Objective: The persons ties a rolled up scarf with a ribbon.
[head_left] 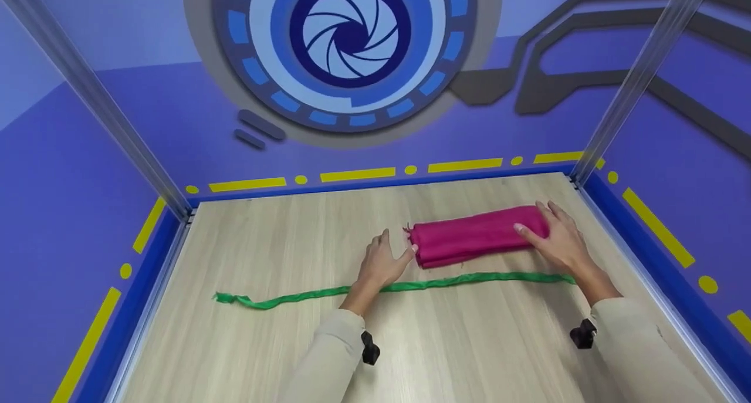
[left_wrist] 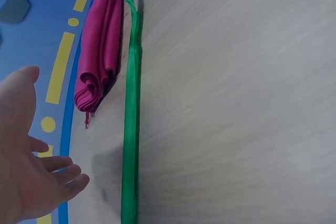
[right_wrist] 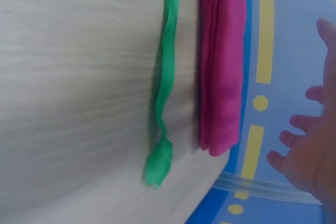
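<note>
A magenta cloth (head_left: 475, 236), folded into a long flat bundle, lies across the right half of the table. Stray threads hang from its left end; the layered folds of the cloth (left_wrist: 100, 45) show in the left wrist view. My left hand (head_left: 380, 265) is beside that end, fingers spread and the palm empty. Over the right end is my right hand (head_left: 560, 239), thumb and fingers apart; the right wrist view shows this hand (right_wrist: 310, 135) off the cloth. Nearer me, a green ribbon (head_left: 463, 280) stretches sideways, passing beneath both wrists.
The wood-grain table (head_left: 264, 356) is closed in by a blue printed back wall (head_left: 364, 151) and side walls. Metal posts (head_left: 639, 68) rise at the back corners. In the right wrist view, the ribbon's crumpled right end (right_wrist: 158, 163) lies on the table.
</note>
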A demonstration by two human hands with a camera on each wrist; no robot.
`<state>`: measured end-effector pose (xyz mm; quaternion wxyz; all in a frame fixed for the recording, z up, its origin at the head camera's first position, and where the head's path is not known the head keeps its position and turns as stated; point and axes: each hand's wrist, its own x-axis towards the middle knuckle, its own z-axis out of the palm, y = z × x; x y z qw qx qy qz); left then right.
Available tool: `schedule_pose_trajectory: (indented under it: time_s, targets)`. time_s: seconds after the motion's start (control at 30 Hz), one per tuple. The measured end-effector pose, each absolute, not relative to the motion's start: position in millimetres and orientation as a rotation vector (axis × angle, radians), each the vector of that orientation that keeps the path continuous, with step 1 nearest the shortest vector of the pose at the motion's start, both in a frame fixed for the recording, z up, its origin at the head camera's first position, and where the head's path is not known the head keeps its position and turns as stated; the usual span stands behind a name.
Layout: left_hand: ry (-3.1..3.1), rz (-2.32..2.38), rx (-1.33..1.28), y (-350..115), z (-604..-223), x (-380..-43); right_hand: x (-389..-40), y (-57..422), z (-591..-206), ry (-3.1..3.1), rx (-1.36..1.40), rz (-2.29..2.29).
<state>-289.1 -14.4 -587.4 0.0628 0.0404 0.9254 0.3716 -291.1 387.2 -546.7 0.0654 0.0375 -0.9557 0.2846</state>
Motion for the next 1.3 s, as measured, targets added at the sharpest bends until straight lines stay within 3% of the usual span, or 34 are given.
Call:
schedule_pose_trajectory:
  time_s: [0.87, 1.3]
  targets:
    - [2.951, 1.192, 0.149, 43, -624, -303, -312, 416, -596, -2.926, -0.068, 0.965]
    - [2.811, 1.33, -0.15, 59, -624, -316, -326, 402, -620, -2.879, -0.428, 0.811]
